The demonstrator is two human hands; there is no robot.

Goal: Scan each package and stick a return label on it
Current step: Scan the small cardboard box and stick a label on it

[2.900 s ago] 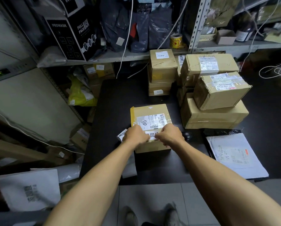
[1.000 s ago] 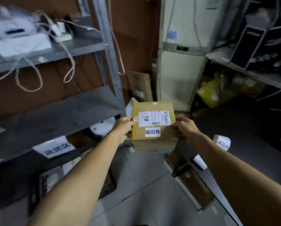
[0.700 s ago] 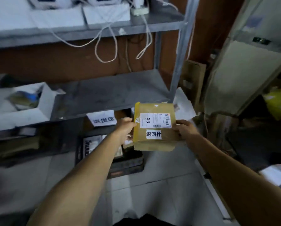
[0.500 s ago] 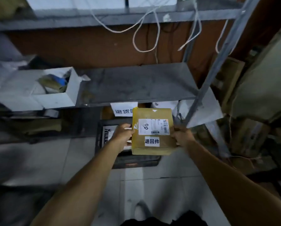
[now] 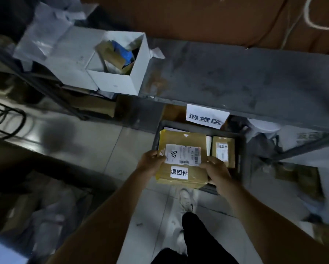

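I hold a brown cardboard package (image 5: 181, 139) between both hands, low over a dark plastic crate (image 5: 242, 149) on the floor. Its top bears a white shipping label (image 5: 182, 155) and, below that, a small white return label (image 5: 179, 172) with printed characters. My left hand (image 5: 150, 164) grips the package's left edge and my right hand (image 5: 216, 171) grips its right front corner. A smaller brown package (image 5: 223, 151) with its own return label lies in the crate's right side.
The crate sits under a grey metal shelf (image 5: 245, 77) whose front edge carries a white paper sign (image 5: 205, 118). An open white box (image 5: 118, 69) stands on the shelf's left end. My shoe (image 5: 186, 199) is on the tiled floor below the package.
I lifted the package off the black table after pressing on the return label, turned left to the shelf and lowered it towards the crate. The camera now looks more steeply down.
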